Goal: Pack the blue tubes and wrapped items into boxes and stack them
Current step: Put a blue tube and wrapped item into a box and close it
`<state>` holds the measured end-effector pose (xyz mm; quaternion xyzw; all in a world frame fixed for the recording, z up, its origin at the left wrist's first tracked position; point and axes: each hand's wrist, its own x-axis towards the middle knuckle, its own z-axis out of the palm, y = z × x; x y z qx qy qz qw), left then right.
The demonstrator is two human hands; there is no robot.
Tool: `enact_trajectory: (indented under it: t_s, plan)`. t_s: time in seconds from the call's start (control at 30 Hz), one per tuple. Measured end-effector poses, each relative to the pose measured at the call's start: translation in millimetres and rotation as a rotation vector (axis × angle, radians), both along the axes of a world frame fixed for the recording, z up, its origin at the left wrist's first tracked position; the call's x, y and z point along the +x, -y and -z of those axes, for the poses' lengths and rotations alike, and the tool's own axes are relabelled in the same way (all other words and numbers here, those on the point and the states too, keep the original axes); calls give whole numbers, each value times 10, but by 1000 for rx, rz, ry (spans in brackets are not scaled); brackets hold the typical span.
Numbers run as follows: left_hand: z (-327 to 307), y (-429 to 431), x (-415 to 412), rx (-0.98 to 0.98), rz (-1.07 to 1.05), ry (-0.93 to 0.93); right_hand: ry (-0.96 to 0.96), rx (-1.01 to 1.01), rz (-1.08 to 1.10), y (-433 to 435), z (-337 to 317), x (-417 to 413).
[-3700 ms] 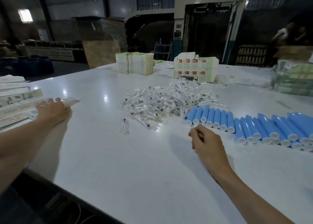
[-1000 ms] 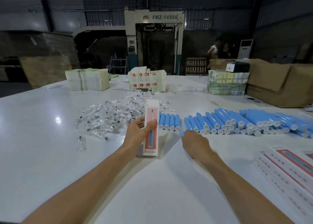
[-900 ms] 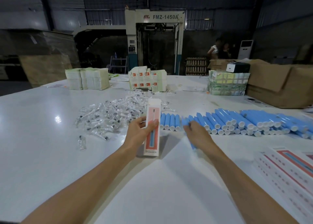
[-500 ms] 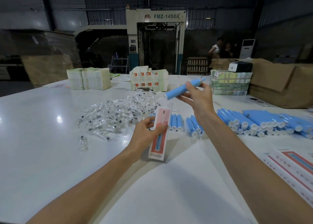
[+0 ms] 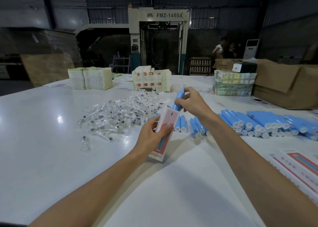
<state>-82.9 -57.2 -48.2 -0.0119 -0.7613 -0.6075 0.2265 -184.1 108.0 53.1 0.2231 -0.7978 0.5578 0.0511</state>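
Over table (image 5: pixel 51 158): tube (image 5: pixel 180 95), box (image 5: pixel 169 117) in hands (image 5: pixel 151 138) (image 5: pixel 194 104)

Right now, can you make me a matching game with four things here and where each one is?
Things:
1. red-and-white box
2. raised blue tube
3. heap of clear wrapped items
4. long row of blue tubes

Places:
A. lying on the table, right of both hands
B. gripped in the left hand
C. pinched in the right hand
D. lying on the table, left of both hands

Pairs: 1-B, 2-C, 3-D, 4-A
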Motion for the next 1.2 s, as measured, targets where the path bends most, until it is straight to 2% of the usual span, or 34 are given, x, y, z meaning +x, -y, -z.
enact_trajectory:
  t_s: [0.1, 0.23, 0.3, 0.5, 0.63, 0.8, 1.0, 1.1, 1.2]
  plan:
    - [-3, 16, 0, 34, -14, 0, -27, 74, -48, 30, 76, 52]
    - [16, 5, 1, 65, -33, 7, -199, 190, -2, 100, 278, 136]
    - [38, -4, -4, 87, -49, 11, -220, 213, -15, 118, 376, 185]
    - [64, 129, 38, 137, -149, 36, -124, -33, 89, 294, 559, 156]
    - [53, 425, 205, 93, -263, 32, -146, 73, -3, 632, 816, 83]
    - [70, 779, 457, 184, -402, -4, -230, 238, -188, 1238, 1028, 119]
    - [96, 948, 572, 100, -586, -87, -200, 282, -368, 1864, 1066, 356]
    - [111, 949, 583, 105, -622, -88, -237, 291, -343, 1985, 1041, 518]
    - [96, 939, 599, 128, -599, -87, -73, 169, -308, 2053, 1032, 585]
